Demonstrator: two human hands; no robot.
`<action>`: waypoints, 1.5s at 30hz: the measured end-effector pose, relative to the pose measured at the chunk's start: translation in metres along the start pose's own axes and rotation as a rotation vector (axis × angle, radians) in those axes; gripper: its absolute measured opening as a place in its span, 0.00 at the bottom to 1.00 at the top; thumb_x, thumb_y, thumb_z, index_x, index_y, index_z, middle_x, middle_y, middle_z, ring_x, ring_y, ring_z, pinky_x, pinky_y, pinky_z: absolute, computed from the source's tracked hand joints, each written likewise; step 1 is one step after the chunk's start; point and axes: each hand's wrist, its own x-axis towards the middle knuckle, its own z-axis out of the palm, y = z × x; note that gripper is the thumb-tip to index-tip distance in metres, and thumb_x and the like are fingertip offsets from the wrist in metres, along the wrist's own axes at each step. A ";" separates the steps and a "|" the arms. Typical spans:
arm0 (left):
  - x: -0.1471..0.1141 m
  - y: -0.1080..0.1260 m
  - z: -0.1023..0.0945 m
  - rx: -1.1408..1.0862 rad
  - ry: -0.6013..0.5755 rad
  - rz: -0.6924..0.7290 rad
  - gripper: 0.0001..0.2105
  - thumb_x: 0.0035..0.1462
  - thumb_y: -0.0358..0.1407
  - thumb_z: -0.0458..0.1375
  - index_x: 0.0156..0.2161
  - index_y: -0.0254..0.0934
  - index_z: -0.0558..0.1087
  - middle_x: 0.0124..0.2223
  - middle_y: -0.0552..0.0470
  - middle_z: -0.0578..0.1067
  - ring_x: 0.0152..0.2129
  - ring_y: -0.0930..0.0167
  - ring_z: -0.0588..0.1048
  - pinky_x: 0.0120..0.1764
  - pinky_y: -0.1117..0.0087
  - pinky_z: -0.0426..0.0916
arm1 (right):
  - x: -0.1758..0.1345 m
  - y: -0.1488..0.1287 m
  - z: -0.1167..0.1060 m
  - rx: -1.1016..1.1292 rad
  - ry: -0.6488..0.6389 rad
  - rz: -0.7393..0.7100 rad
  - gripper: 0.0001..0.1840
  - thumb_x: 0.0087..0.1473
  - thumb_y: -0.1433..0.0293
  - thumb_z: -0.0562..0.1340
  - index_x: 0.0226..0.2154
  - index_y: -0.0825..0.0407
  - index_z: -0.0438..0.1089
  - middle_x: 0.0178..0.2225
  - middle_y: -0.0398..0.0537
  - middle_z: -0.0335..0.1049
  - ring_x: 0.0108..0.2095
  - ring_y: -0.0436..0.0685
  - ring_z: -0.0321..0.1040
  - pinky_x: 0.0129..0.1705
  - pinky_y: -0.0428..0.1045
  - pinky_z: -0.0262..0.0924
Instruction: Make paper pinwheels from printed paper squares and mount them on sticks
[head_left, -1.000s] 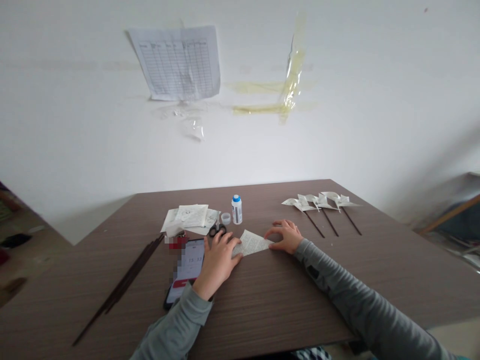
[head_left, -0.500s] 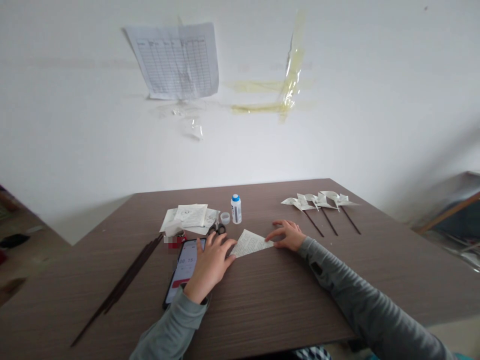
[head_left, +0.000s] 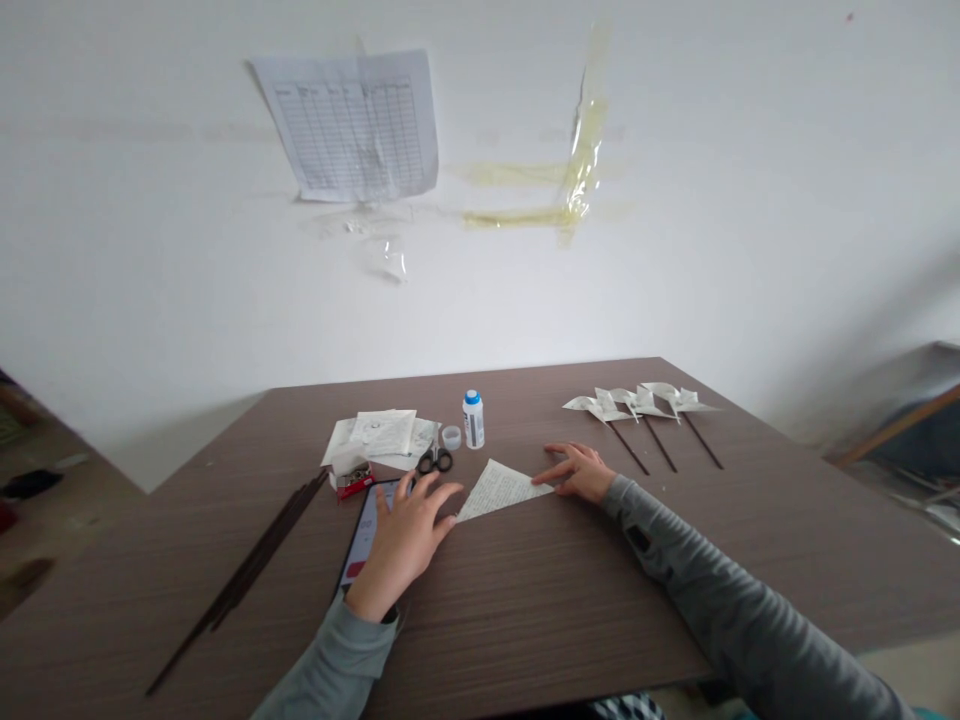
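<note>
L hand blks phone pt. | folded paper txt unreadable

Bare left hand, bare right hand, grey sleeves, dark right-forearm patch, checked clothing

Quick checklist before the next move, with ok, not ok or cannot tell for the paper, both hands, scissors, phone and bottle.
1. Triangular paper on the table: ok, lying between the hands.
2. Right hand at the paper: ok, fingers over its right corner.
3. Left hand touching the paper: cannot tell, thumb tip is right by the left corner.
4. Scissors apart from the paper: ok.
5. Phone screen fully visible: not ok, left hand hides part.
6. Bottle upright: ok.
</note>
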 end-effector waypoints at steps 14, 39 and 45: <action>0.014 0.034 0.002 -0.015 0.039 0.046 0.28 0.81 0.32 0.62 0.79 0.51 0.86 0.85 0.42 0.82 0.86 0.41 0.73 0.88 0.23 0.62 | 0.004 -0.011 0.033 0.087 0.206 -0.195 0.20 0.69 0.64 0.79 0.60 0.37 0.97 0.80 0.53 0.85 0.88 0.84 0.65 0.92 0.81 0.56; 0.033 0.056 0.008 -0.055 0.035 0.019 0.17 0.82 0.41 0.72 0.70 0.51 0.92 0.75 0.41 0.88 0.79 0.42 0.77 0.85 0.23 0.64 | 0.004 -0.060 0.050 0.008 0.140 -0.110 0.22 0.69 0.59 0.84 0.63 0.34 0.92 0.70 0.50 0.83 0.80 0.82 0.70 0.86 0.74 0.62; 0.034 0.050 0.006 -0.048 0.029 0.050 0.22 0.80 0.38 0.71 0.73 0.57 0.91 0.77 0.43 0.87 0.80 0.42 0.76 0.84 0.23 0.65 | 0.008 -0.058 0.047 0.000 0.118 -0.078 0.29 0.65 0.62 0.85 0.67 0.35 0.92 0.73 0.51 0.81 0.81 0.80 0.70 0.86 0.74 0.63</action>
